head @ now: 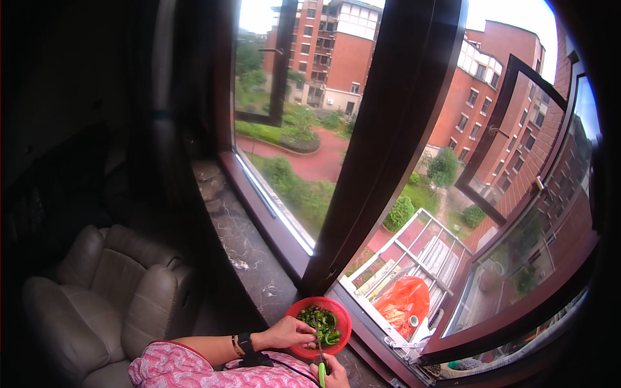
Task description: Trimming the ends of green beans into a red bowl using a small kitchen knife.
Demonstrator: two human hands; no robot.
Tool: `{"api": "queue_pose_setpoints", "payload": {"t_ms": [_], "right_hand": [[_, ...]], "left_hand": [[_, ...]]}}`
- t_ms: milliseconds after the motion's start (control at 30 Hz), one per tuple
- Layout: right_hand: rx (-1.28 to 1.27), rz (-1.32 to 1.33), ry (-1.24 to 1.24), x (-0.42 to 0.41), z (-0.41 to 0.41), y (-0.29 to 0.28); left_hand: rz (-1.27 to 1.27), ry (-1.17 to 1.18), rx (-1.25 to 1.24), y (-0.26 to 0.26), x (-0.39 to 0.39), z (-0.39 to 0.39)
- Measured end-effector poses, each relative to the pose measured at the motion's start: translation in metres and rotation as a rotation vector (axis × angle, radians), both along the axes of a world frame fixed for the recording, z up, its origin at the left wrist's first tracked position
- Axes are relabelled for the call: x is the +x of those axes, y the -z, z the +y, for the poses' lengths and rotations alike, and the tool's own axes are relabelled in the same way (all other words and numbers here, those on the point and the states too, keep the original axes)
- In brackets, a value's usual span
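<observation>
A red plastic basket (pixel 345 317) stands on the dark stone windowsill. Cut pieces of green vegetable (pixel 310 316) lie in it, with longer curved pieces (pixel 332 334) towards its right side. Over the basket's left side, my left hand (pixel 287 333) pinches a small green piece between thumb and fingers, close to the scissor blades. Below the basket's near rim, my right hand (pixel 335 372) grips scissors with green handles (pixel 322 374). The blades point away from me over the vegetables. Whether they touch the pinched piece is too small to tell.
The marble-patterned sill (pixel 247 242) runs along the window frame (pixel 383 145). At right an open window sash (pixel 514 271) swings outward. Outside, an orange-red plastic bag (pixel 405 300) lies in a metal rack (pixel 432 252). A leather armchair (pixel 116 300) stands at left.
</observation>
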State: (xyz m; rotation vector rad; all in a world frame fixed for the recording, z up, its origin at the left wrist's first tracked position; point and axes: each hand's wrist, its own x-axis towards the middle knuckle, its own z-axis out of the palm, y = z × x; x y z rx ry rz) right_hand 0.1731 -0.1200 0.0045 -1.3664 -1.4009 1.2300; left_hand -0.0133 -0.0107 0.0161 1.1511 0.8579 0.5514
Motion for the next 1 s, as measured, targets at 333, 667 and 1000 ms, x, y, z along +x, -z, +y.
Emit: {"api": "queue_pose_setpoints", "payload": {"t_ms": [333,667,1000], "right_hand": [[-0.059,0.026,0.034,-0.004,0.001,-0.022],[-0.128,0.043,0.036,-0.001,0.002,-0.015],[-0.056,0.122,0.004,-0.001,0.000,0.006]], "left_hand": [[0.067,-0.005,0.047,0.006,-0.003,0.003],[0.168,0.030,0.062,0.000,-0.007,0.005],[-0.070,-0.024,-0.074,0.005,-0.002,0.003]]}}
